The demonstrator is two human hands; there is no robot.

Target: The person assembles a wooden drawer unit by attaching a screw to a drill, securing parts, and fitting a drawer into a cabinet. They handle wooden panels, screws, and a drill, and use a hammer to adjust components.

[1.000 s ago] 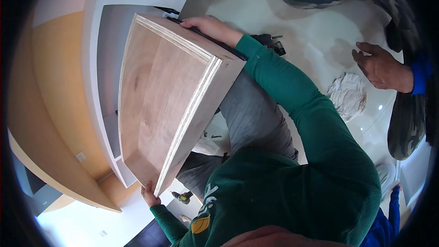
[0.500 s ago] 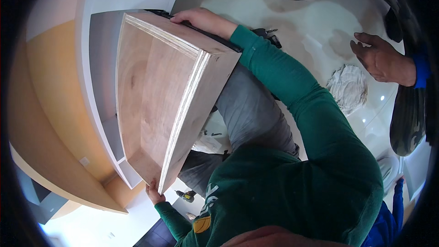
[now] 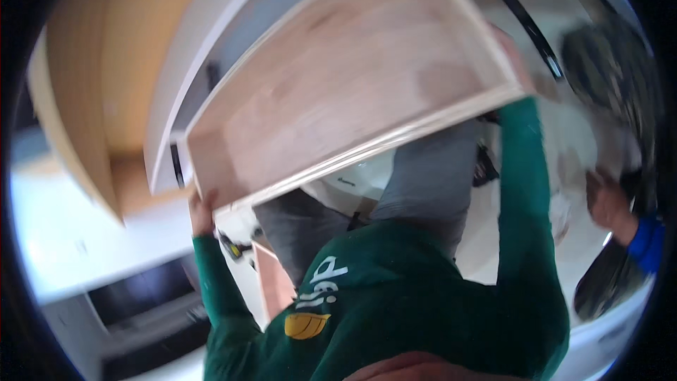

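A long open wooden drawer box (image 3: 338, 63) with pale plywood edges is lifted in front of me above my legs, its hollow side facing up toward me. At its near left corner my left hand (image 3: 202, 213) grips the end panel. My right hand (image 3: 509, 56) is closed around the far right end, smeared by motion and partly behind the panel. Beyond the box stands a white cabinet frame (image 3: 187, 63) with grey openings; the box's far edge overlaps it in view, and I cannot tell whether they touch.
A black rail (image 3: 529, 32) lies at upper right. A drill (image 3: 233, 247) and another wooden box (image 3: 271, 279) are below my left hand. At right, a co-worker in camouflage trousers holds out a hand (image 3: 610, 204). A yellow-brown cabinet panel (image 3: 141, 49) stands at left.
The drawer box has swung from nearly upright in view to lying crosswise. My right hand has shifted right with its end, and my left hand still holds the other. The view has turned too.
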